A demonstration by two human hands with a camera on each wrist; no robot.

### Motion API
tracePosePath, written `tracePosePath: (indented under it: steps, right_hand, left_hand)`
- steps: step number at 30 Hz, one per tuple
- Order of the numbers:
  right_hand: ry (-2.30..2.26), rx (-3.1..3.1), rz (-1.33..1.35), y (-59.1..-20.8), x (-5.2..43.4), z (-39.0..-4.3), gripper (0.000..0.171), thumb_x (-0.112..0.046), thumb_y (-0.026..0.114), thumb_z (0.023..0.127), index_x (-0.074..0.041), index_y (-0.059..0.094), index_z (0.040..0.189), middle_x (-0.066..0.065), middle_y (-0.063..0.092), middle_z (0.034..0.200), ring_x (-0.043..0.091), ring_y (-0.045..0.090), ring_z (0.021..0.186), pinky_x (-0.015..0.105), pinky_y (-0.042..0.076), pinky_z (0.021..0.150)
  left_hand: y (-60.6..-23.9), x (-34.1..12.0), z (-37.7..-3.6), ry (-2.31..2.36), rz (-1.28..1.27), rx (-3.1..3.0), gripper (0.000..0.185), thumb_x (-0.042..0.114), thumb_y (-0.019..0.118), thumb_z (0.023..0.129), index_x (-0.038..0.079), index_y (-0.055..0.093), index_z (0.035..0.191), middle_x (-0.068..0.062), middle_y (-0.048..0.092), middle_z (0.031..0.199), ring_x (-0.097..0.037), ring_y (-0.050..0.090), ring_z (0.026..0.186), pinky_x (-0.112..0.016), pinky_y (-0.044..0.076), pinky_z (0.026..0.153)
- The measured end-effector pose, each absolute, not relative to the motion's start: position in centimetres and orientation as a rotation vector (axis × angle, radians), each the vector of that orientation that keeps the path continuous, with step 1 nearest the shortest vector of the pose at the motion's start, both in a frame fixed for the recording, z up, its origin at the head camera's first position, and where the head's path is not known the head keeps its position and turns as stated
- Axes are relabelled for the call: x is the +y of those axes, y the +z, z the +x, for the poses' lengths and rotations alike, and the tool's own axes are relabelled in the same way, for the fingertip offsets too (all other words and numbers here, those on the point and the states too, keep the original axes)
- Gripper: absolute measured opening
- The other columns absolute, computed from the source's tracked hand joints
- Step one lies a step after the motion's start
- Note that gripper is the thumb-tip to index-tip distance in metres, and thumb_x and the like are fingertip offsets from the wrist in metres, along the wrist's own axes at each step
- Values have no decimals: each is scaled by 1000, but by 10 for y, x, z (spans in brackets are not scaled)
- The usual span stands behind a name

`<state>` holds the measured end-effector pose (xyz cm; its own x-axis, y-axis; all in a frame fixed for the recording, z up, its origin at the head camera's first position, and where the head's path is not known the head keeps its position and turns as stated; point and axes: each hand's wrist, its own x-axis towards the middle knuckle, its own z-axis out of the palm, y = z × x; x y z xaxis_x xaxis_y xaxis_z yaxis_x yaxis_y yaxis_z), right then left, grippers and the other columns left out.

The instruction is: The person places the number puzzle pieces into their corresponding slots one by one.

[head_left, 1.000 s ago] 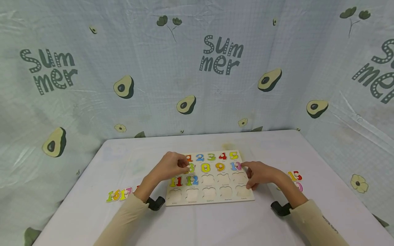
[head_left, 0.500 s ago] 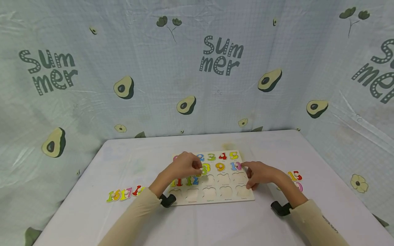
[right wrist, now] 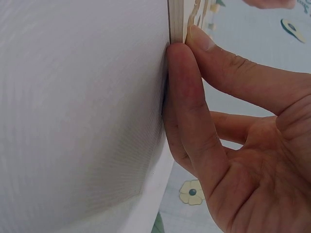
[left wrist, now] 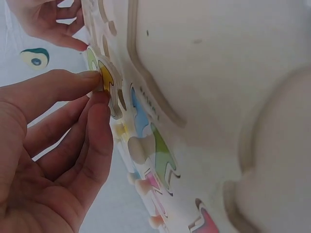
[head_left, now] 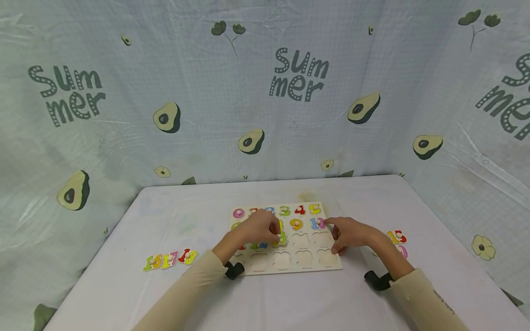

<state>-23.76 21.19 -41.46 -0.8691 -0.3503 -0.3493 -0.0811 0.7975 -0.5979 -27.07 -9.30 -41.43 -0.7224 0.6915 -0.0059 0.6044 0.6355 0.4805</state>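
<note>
The left hand [head_left: 257, 226] pinches a yellow-and-green number piece [head_left: 283, 238] narrowly between thumb and fingers, over the puzzle board's [head_left: 270, 264] third row; whether the piece touches the board I cannot tell. To the right of that pinch, the right hand [head_left: 350, 232] rests thumb and fingertips, set apart, against the board's edge. Loose number pieces [head_left: 170, 260] lie on the tabletop [head_left: 298, 301] left of the pinching hand, others beyond the right wrist.
</note>
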Motion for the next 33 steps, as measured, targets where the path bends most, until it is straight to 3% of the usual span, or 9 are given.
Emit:
tracePosePath:
  steps: [24, 33]
  right_hand:
    - [-807, 2532, -309, -414, 211, -236, 88, -8, 87, 80, 1, 39, 154, 11, 60, 100, 17, 64, 75, 32, 57, 74]
    - [-808, 2530, -307, -415, 211, -236, 89, -8, 87, 80, 1, 38, 154, 10, 60, 100, 17, 65, 75, 31, 58, 73]
  left_hand:
    - [-411, -82, -261, 534, 1058, 2685, 7, 13, 77, 89, 12, 78, 82, 5, 72, 76, -5, 57, 69, -21, 49, 67]
    - [-412, -82, -258, 527, 995, 2683, 3, 13, 75, 91, 12, 77, 92, 5, 70, 82, -6, 57, 76, -21, 48, 72]
